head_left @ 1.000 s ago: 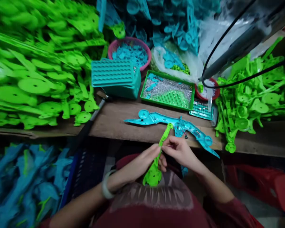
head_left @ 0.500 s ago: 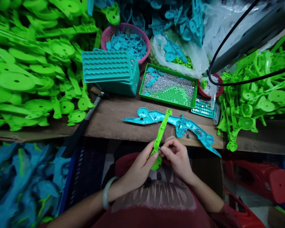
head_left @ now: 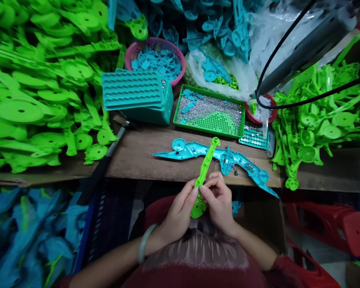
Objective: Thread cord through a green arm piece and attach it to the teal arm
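Observation:
A long, narrow green plastic part [head_left: 206, 163] with a round disc at its lower end is held tilted in front of my chest. My left hand [head_left: 180, 208] is closed on it from the left, thumb on top, just above the disc. My right hand [head_left: 220, 200] is closed too, its thumb and index fingertips pinched against the part's right edge; whether a small piece sits between them is hidden. Beyond my hands, a blue bow-shaped plastic shell [head_left: 198, 150] lies on the wooden bench [head_left: 138, 154], with thin wires at its right half.
A green tray [head_left: 208, 134] of screws stands behind the shell, beside stacked teal boxes [head_left: 132, 90]. A hammer [head_left: 114, 146] lies at left. Green parts are heaped left [head_left: 19, 110] and right [head_left: 309, 132]. A dark tool with a black cable [head_left: 306, 52] hangs at upper right.
My right fingertips have moved in against the green part's edge, and both thumbs now sit closer together on it. The camera view has shifted slightly; the blue shell stays on the bench.

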Available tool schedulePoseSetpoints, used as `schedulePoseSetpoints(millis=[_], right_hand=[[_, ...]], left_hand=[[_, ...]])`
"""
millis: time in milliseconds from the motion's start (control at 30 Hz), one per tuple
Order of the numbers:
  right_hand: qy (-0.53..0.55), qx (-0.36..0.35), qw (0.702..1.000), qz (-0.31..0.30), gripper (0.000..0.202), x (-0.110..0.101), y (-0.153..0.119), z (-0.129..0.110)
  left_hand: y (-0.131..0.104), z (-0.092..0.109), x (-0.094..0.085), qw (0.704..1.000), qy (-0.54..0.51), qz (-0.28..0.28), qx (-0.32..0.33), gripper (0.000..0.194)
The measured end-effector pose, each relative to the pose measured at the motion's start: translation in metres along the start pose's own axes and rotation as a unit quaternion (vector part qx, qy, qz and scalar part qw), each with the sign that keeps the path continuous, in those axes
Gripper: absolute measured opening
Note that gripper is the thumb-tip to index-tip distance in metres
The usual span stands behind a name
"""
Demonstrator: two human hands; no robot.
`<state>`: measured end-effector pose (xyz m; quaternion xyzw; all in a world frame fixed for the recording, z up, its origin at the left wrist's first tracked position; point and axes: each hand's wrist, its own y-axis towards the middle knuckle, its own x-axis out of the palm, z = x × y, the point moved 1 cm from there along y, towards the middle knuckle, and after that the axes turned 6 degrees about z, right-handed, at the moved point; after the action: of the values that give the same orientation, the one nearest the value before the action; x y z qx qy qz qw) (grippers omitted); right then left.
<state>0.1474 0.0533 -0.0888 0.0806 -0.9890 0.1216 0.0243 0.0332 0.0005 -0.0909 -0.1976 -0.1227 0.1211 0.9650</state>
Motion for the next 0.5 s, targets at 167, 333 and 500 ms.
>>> schedulePoseSetpoints(millis=[167, 333, 500], right_hand=[[0.009, -0.019, 1.000, 0.007, 0.016, 0.0000, 0.0007, 0.0009], [-0.042, -0.065, 0.996, 0.035, 0.015, 0.0028, 0.0004, -0.0006], [-0.091, -0.092, 0.990, 0.053, 0.015, 0.0040, -0.0001, -0.0036]], left_hand=[[0.0000, -0.0016, 0.0022, 0.999, -0.027, 0.023, -0.020, 0.052], [-0.0005, -0.0025, 0.0038, 0.999, -0.014, 0.036, -0.022, 0.054], [0.0040, 0.0039, 0.0057, 0.999, 0.017, 0.049, -0.014, 0.047]])
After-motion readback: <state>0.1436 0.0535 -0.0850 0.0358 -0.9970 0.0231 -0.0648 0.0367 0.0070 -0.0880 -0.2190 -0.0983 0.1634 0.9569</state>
